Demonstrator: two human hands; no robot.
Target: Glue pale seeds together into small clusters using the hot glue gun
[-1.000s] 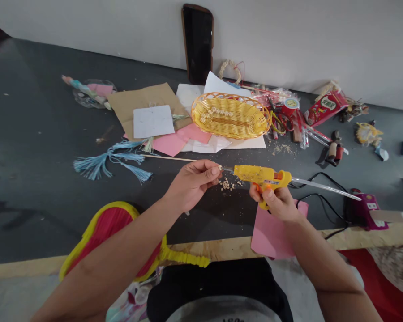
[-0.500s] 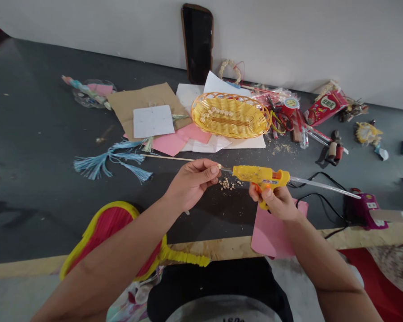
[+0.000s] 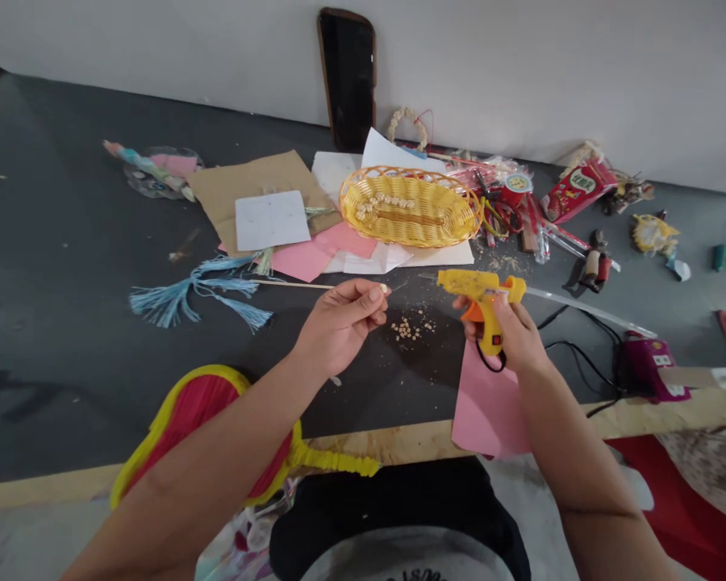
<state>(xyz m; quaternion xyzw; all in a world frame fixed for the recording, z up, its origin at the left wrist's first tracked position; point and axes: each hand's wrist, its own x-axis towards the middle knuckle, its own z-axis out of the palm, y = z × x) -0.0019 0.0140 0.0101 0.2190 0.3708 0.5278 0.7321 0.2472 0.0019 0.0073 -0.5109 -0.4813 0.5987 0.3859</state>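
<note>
My left hand (image 3: 348,319) is closed in a pinch, with a small pale piece (image 3: 383,289) showing at its fingertips. A thin wooden stick (image 3: 296,284) runs from beside a blue tassel (image 3: 166,298) to behind this hand; whether the fingers also grip it is hidden. My right hand (image 3: 511,331) is wrapped round the handle of a yellow hot glue gun (image 3: 475,284), whose nozzle points left, apart from the piece. A clear glue stick (image 3: 586,310) sticks out of its back. Small pale bits (image 3: 408,328) lie scattered on the dark table between and below the hands.
Behind the hands sits a yellow woven basket (image 3: 411,230) on papers. A phone (image 3: 348,81) leans on the wall. A red fan-like piece with yellow edging (image 3: 209,373) lies under my left forearm. Black cords run to a purple box (image 3: 647,367); pink paper (image 3: 490,411) lies near the edge.
The glue gun has drawn back to the right, off the small pale piece, and its handle has turned more into view. My left hand has shifted slightly left.
</note>
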